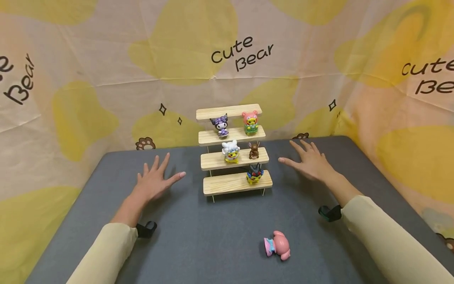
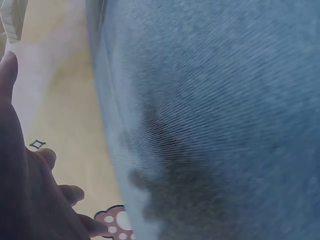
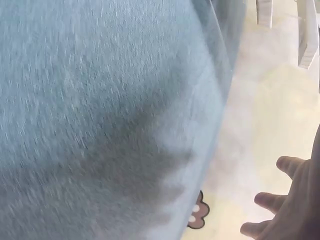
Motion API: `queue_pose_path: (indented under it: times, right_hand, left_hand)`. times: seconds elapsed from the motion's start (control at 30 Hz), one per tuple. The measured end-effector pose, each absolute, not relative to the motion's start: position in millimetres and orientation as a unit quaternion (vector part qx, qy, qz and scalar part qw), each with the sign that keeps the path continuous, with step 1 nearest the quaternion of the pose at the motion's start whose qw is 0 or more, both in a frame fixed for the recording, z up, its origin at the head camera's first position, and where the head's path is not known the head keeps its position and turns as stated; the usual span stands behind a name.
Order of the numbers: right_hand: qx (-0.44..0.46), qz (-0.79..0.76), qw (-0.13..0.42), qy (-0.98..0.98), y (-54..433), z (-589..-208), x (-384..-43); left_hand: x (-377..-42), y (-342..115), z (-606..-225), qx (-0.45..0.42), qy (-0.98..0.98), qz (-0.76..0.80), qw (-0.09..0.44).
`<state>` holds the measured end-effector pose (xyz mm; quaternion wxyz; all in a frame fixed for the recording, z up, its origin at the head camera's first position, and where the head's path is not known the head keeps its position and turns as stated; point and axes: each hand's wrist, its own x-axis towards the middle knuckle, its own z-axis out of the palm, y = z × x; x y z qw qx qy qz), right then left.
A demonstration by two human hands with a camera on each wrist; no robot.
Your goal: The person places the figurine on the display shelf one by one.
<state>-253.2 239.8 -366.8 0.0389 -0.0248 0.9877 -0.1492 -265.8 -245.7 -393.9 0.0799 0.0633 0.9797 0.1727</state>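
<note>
My left hand (image 1: 151, 184) is spread over the table, left of a four-tier wooden stand (image 1: 223, 186), holding nothing. On the stand's other side my right hand (image 1: 311, 159) has its fingers apart, also holding nothing. The stand carries small figurines: a purple-and-black one (image 1: 221, 126) and a pink-hooded one (image 1: 250, 122) on the second tier from the top. One tier lower are a white-and-yellow figurine (image 1: 231, 152) and a brown one (image 1: 253, 150). A black-eared yellow figurine (image 1: 254, 174) occupies the bottom tier's right end. A pink figurine (image 1: 280, 245) lies on its side nearer the front.
Everything stands on a dark grey tabletop (image 1: 213, 236). Cloth (image 1: 191, 51) printed with yellow patches and "cute Bear" lettering encloses the back and both sides. Dark straps (image 1: 330, 213) sit at both cuffs. In the right wrist view, shelf ends (image 3: 307, 35) show at the upper right.
</note>
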Motion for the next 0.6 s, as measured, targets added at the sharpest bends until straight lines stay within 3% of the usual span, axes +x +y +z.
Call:
queue_pose_path:
  times: [0.4, 0.6]
  right_hand:
    - [-0.075, -0.282, 0.07, 0.954, 213.4, -394.1, -230.6]
    - [-0.095, -0.326, 0.056, 0.939, 200.0, -403.0, -216.2]
  left_hand:
    - [-241.4, -220.2, -408.7, 0.102, 0.951, 0.28, 0.088]
    - [-229.8, -194.9, -412.7, 0.126, 0.922, 0.351, 0.101]
